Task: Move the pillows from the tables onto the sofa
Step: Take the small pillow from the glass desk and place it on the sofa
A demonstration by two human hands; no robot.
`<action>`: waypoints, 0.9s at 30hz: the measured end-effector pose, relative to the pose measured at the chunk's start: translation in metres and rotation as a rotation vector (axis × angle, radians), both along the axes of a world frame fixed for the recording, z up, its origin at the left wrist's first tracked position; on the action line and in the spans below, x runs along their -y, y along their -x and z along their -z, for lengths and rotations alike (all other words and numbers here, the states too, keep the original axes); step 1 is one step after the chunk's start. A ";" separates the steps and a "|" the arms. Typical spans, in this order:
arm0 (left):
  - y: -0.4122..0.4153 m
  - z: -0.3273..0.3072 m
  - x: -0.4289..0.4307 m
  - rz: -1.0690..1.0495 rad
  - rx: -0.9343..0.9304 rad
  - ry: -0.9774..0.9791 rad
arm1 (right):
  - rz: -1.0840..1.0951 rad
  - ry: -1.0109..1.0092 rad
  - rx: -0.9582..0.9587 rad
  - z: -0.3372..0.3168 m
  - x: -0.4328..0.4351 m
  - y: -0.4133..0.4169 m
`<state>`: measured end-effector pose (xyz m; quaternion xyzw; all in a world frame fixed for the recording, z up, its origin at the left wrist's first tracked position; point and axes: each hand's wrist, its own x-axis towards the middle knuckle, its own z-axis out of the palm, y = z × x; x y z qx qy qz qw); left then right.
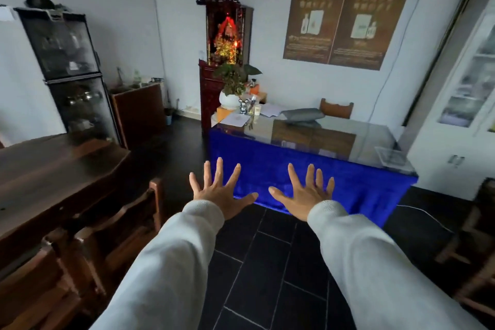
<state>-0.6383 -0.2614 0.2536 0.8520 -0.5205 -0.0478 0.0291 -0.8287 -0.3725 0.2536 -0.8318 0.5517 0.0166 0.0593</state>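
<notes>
A grey pillow lies flat near the far edge of a glass-topped table draped in blue cloth. My left hand and my right hand are stretched out side by side in front of that table's near side, palms down, fingers spread wide, holding nothing. Both hands are well short of the pillow. Grey sleeves cover both arms. No sofa is in view.
A dark wooden table with wooden chairs stands at the left. A red shrine cabinet, a potted plant and papers crowd the glass table's far left end. A wooden chair stands behind it. Dark tiled floor lies underfoot.
</notes>
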 end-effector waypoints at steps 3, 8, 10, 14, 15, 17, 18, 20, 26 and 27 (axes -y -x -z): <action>-0.001 0.013 0.065 0.033 0.010 -0.015 | 0.048 0.012 -0.003 0.008 0.062 0.005; -0.001 0.022 0.182 0.055 -0.008 -0.058 | 0.097 -0.009 0.015 0.012 0.174 0.010; 0.000 0.023 0.229 0.063 -0.019 -0.083 | 0.112 -0.031 0.039 0.011 0.219 0.011; -0.001 0.024 0.317 0.075 -0.041 -0.091 | 0.127 -0.049 0.047 0.011 0.301 0.012; -0.001 0.024 0.335 0.084 -0.037 -0.098 | 0.129 -0.055 0.044 0.011 0.319 0.012; -0.001 0.025 0.369 0.112 -0.022 -0.124 | 0.132 -0.076 0.046 0.014 0.351 0.010; -0.003 0.026 0.387 0.119 -0.026 -0.136 | 0.134 -0.085 0.045 0.017 0.367 0.008; -0.007 0.031 0.425 0.120 -0.042 -0.157 | 0.139 -0.101 0.035 0.024 0.400 0.003; -0.031 0.053 0.544 0.166 -0.043 -0.209 | 0.192 -0.154 -0.006 0.047 0.506 -0.014; -0.038 0.056 0.568 0.167 -0.047 -0.220 | 0.204 -0.159 -0.006 0.050 0.528 -0.019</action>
